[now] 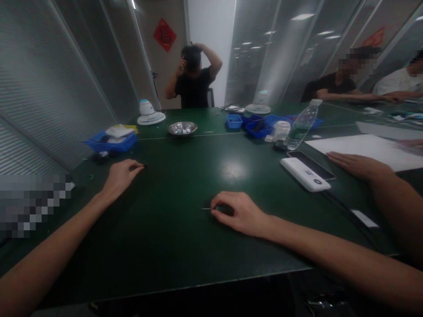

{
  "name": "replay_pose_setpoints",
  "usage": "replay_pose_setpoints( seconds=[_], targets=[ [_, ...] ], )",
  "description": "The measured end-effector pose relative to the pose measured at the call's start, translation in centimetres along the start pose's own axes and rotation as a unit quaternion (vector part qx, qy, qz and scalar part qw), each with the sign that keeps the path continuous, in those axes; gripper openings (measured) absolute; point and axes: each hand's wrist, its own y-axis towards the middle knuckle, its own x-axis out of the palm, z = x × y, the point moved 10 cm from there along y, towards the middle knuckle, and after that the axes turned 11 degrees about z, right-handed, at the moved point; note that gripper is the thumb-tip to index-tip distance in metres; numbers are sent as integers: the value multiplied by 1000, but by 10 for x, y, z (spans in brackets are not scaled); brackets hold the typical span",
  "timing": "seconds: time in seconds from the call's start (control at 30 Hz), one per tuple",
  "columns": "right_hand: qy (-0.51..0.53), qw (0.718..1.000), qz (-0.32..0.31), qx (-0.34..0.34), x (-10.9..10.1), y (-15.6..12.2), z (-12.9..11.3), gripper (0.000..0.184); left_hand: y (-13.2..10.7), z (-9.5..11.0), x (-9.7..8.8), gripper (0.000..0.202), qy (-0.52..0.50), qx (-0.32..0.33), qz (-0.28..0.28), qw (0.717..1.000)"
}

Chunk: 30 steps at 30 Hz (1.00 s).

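Head view, item one?
— Right hand [241, 215], resting on the green worktop [172, 246]; fingers [220, 212] pressed together, pinching a dark-handled tool [222, 209] whose thin metal tip points left, low over the worktop near its middle.

Item two?
— Left hand [120, 176], further left and well apart from the right; fingers pinched on a small dark part [142, 166] at their tips, too small to identify.

Adjacent stock?
— Blue bin [110, 141] beyond the left hand, white pieces lying in it. Metal bowl [182, 128] at mid-worktop. Two small white fans [150, 115], far side. Cluster of blue trays [254, 124], clear water bottle [301, 125] beside them.

Right-hand edge?
— White power bank [304, 174] touching a dark phone [312, 165]; a co-worker's hand [358, 165] flat just beside them, near a white sheet [363, 147].
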Motion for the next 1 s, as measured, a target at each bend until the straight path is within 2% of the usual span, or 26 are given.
replay_pose_setpoints(
  seconds=[0.07,0.13,0.23,0.3,0.33,0.4,0.5,0.73,1.0],
  targets=[
    [-1,1000,7,8,-2,0,2,16,-5,32,2,32,-72,13,-16,997],
    [-1,1000,16,14,-5,0,2,16,-16,82,10,30,-147,48,-55,986],
    [-6,999,29,23,-14,1,3,14,-46,164,26,25,-256,139,-137,947],
    [-19,999,28,24,-18,2,4,15,-67,201,35,19,-305,184,-175,918],
    [-25,999,22,23,-18,2,5,16,-75,211,38,17,-320,196,-184,909],
    [-33,999,6,18,-17,2,7,15,-84,219,41,15,-333,208,-187,900],
    [-41,999,-11,10,-10,2,10,16,-86,215,41,14,-324,210,-181,905],
    [-39,999,-8,-15,-1,5,10,16,-86,207,49,16,-298,159,-213,917],
    [-44,998,-30,-24,5,3,11,14,-94,221,45,16,-308,161,-228,909]
  ],
)
